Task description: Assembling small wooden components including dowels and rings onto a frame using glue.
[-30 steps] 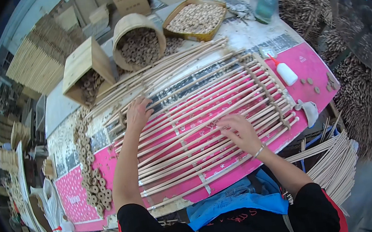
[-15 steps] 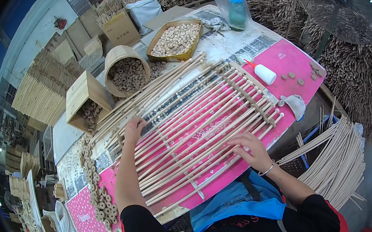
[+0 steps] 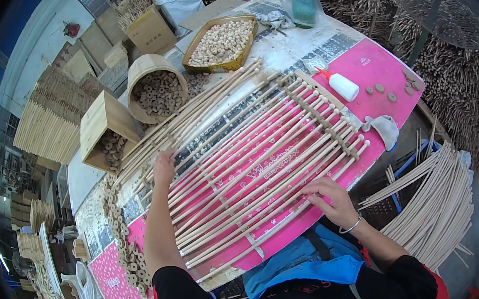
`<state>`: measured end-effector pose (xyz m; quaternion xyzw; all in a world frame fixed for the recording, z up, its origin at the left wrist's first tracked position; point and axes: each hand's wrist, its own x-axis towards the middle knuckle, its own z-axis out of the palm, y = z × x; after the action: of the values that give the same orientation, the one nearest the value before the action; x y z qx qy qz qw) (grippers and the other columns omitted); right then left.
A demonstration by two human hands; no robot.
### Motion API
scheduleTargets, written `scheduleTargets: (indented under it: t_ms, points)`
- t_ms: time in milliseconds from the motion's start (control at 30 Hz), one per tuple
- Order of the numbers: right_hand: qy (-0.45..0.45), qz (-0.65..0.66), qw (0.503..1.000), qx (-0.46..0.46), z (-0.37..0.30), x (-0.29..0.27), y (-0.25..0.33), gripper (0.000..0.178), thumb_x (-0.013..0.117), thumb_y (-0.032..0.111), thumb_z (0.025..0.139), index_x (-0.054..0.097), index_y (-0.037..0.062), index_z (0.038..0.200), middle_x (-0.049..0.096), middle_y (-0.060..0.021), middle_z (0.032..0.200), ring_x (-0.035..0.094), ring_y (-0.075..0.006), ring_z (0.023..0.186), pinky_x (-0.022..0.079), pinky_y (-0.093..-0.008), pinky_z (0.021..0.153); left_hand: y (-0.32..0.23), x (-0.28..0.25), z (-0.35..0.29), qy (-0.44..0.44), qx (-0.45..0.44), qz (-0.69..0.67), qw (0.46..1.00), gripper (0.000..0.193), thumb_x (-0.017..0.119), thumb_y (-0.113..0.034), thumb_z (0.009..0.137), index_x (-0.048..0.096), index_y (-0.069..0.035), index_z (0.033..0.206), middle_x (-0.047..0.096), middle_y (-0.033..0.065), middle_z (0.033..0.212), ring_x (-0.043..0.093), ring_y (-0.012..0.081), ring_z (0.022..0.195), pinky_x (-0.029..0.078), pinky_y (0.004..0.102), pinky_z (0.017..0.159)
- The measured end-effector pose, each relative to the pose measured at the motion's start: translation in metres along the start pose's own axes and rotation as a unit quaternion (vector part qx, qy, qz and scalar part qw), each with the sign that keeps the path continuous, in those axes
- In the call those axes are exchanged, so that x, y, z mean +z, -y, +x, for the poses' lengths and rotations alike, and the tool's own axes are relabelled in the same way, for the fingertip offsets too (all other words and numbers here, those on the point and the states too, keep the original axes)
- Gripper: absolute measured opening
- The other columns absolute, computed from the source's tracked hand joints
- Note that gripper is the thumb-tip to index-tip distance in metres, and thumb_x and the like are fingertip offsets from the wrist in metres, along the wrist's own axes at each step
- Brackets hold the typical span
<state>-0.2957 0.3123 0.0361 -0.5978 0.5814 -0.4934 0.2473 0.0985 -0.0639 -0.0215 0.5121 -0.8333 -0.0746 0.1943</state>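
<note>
Many thin wooden sticks (image 3: 238, 192) with round knobs at their right ends lie side by side across a pink sheet. Near those ends they rest across a notched wooden strip (image 3: 321, 117). My left hand (image 3: 164, 165) reaches over the left part of the row, beside the far sticks; motion blur hides whether its fingers hold anything. Above the nearest sticks is my right hand (image 3: 329, 197), its fingers loosely bent and apart from the thumb, with nothing visible between them. A bracelet circles that wrist.
A wooden bucket (image 3: 138, 64) and a wooden box (image 3: 124, 113) hold ring-shaped discs; more rings (image 3: 118, 219) lie at the left. Behind stand a basket of wooden beads (image 3: 250, 46) and a bagged bottle (image 3: 304, 3). A glue bottle (image 3: 343, 87) and cloth (image 3: 385, 128) lie right, above stick bundles (image 3: 429, 210).
My left hand has shifted slightly left and is now blurred. My right hand has moved a little right and nearer, its fingers drawn closer together. The view has tilted slightly.
</note>
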Motion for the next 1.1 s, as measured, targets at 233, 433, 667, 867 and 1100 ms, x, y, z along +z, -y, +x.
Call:
scheduleTargets:
  t_ms: [233,433,667,867,1100]
  points:
    - [0.053,0.008,0.999,-0.002,0.016,0.020,-0.002,0.021,0.069,0.007,0.093,0.075,0.0048,0.113,0.072,-0.0128,0.106,0.069,-0.0279,0.101,0.055,-0.0353,0.087,-0.017,-0.026,-0.002,0.088,0.032,-0.037,0.995,0.055,0.078,-0.035,0.087,0.064,-0.013,0.135,0.069,0.0163,0.113,0.067,0.0354,0.107,0.051,0.0460,0.093]
    - [0.078,0.017,0.996,0.033,0.022,0.031,0.001,0.021,0.068,0.005,0.094,0.074,0.0022,0.114,0.073,-0.0134,0.107,0.070,-0.0266,0.101,0.054,-0.0344,0.088,-0.029,-0.034,-0.002,0.147,0.075,-0.059,0.985,0.059,0.078,-0.028,0.083,0.064,-0.012,0.137,0.067,0.0162,0.109,0.067,0.0323,0.106,0.052,0.0449,0.094]
    - [0.089,0.007,0.996,0.024,0.035,0.038,0.001,0.019,0.068,0.007,0.095,0.074,0.0017,0.112,0.072,-0.0131,0.104,0.070,-0.0274,0.097,0.055,-0.0349,0.084,-0.031,-0.015,0.007,0.152,0.048,-0.061,0.985,0.058,0.070,-0.017,0.084,0.060,-0.016,0.141,0.068,0.0164,0.125,0.067,0.0364,0.108,0.053,0.0456,0.093]
    - [0.134,0.027,0.989,0.052,0.050,0.068,0.006,0.019,0.068,0.007,0.095,0.073,0.0001,0.111,0.073,-0.0139,0.105,0.070,-0.0272,0.097,0.055,-0.0345,0.084,-0.012,-0.043,-0.018,0.144,0.045,-0.110,0.982,0.054,0.066,-0.014,0.093,0.056,-0.017,0.146,0.069,0.0173,0.122,0.066,0.0369,0.109,0.053,0.0455,0.093]
    - [0.166,-0.020,0.986,0.018,0.053,0.092,0.026,0.019,0.066,0.003,0.094,0.074,-0.0008,0.111,0.073,-0.0147,0.107,0.070,-0.0250,0.099,0.053,-0.0333,0.086,0.005,-0.148,-0.114,-0.044,-0.006,-0.053,0.998,0.048,0.060,-0.020,0.099,0.058,-0.023,0.146,0.066,0.0161,0.117,0.065,0.0396,0.102,0.053,0.0472,0.088]
